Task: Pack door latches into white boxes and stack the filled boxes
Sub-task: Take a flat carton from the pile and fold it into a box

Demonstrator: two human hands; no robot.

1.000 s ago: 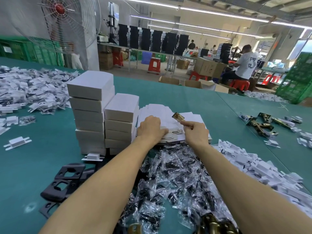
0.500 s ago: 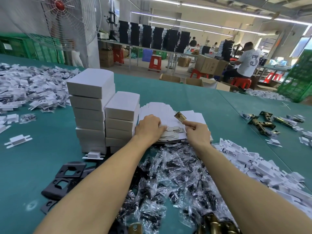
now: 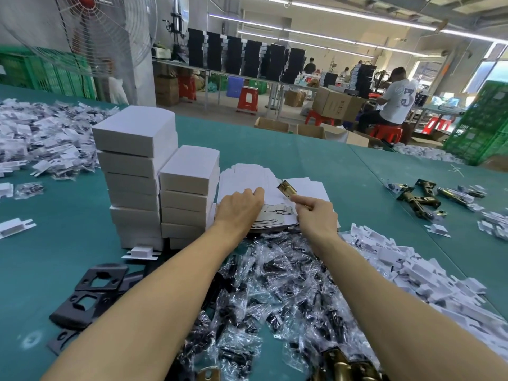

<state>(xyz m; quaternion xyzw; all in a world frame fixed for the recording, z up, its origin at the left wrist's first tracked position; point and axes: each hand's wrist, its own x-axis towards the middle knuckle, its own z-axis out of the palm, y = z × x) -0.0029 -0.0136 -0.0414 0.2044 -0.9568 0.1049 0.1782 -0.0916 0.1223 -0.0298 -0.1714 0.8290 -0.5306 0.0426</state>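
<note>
Two stacks of closed white boxes (image 3: 143, 171) stand on the green table (image 3: 302, 158), the left stack taller. Right of them lies a pile of flat, unfolded white box blanks (image 3: 247, 174). My left hand (image 3: 239, 207) rests on the near edge of that pile, fingers curled over the blanks. My right hand (image 3: 316, 215) grips a brass door latch (image 3: 287, 188), its faceplate end sticking up past my index finger over the blanks. More brass latches (image 3: 420, 196) lie loose at the right.
A heap of clear plastic bags with black parts (image 3: 275, 292) lies between my forearms. Black strike plates (image 3: 93, 292) sit at the left front, white card inserts (image 3: 412, 270) at the right and a big pile (image 3: 41, 138) far left. A person (image 3: 395, 100) sits beyond the table.
My left hand has slid a little further onto the blanks. My right hand with the latch has barely moved. The camera has shifted slightly.
</note>
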